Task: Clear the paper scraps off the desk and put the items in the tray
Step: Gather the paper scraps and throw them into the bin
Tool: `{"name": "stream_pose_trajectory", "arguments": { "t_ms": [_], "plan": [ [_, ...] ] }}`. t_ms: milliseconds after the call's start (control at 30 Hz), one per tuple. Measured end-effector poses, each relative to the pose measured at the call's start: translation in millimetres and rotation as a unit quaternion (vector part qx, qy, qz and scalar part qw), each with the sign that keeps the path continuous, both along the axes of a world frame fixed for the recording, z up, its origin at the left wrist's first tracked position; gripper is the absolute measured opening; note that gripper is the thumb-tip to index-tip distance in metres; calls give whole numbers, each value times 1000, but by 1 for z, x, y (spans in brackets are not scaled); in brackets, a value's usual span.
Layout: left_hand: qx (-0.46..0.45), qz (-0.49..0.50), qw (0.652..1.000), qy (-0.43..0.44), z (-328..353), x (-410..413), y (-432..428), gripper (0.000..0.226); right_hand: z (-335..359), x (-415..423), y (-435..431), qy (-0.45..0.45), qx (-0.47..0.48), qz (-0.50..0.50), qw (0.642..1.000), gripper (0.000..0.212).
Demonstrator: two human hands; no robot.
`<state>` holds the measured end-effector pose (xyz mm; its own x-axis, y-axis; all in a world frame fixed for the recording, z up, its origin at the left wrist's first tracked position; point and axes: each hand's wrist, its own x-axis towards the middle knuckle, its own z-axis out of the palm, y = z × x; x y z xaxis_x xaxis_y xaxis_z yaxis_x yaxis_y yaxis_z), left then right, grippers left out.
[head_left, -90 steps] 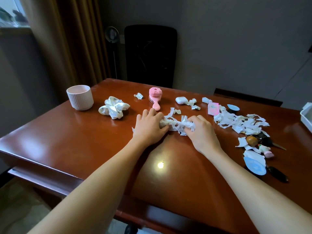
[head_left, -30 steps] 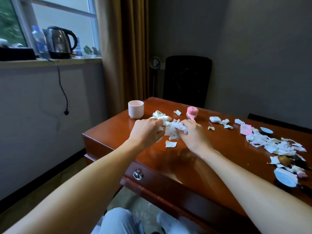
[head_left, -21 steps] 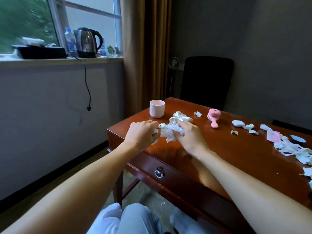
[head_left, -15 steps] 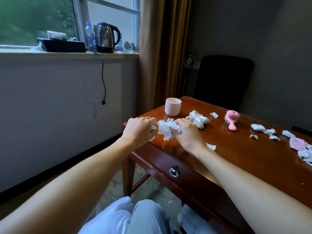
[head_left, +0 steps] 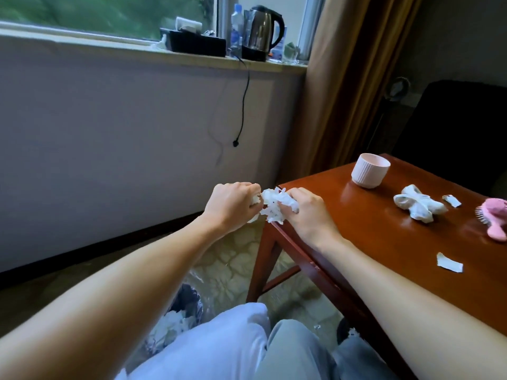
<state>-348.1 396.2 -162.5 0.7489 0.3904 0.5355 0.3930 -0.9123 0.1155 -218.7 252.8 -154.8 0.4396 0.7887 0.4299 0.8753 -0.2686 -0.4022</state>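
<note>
You sit at a glossy reddish-brown wooden desk (head_left: 384, 223) that fills the right side of the view; its near left corner is just in front of you. Beyond it on the left runs a pale wall under a window sill. Your left hand (head_left: 229, 208) and right hand (head_left: 308, 212) meet at that desk corner, both curled closed around one bundle of crumpled white paper scraps (head_left: 273, 205), pinched between them and held right at the desk's left edge, partly out over the floor.

Farther right on the desk stand a ribbed pale pink cup (head_left: 370, 170), a crumpled white cloth bow (head_left: 418, 205), and a pink plastic hairbrush (head_left: 495, 222) at the right border. One loose white paper scrap (head_left: 450, 262) lies near you, and a smaller torn scrap (head_left: 451, 201) sits beside the bow. No tray is visible.

The bundle likely weighs almost nothing, is soft, and sheds pieces easily, so cup it from both sides and underneath rather than pinching its top.
</note>
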Motion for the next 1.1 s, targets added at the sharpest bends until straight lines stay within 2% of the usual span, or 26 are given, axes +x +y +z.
{"name": "stream_pose_trajectory", "arguments": {
  "t_ms": [300, 500, 700, 867, 967, 1100],
  "plan": [
    [-59, 55, 997, 15, -56, -53, 45, 20, -42, -33, 65, 42, -34, 58, 997, 14],
    [-132, 94, 987, -8, -94, -76, 61, 20, -77, -54, 100, 70, -58, 86, 992, 15],
    [-185, 117, 976, -9, -124, -96, 82, 20, -113, -69, 129, 103, -83, 103, 986, 18],
    [-278, 173, 944, -35, -158, -111, 94, 19, -148, -84, 147, 156, -100, 117, 976, 18],
    [-301, 192, 934, -34, -181, -120, 102, 18, -172, -95, 157, 171, -117, 127, 970, 18],
    [-318, 207, 925, -18, -213, -131, 106, 18, -203, -108, 170, 203, -135, 124, 962, 37]
  ]
}}
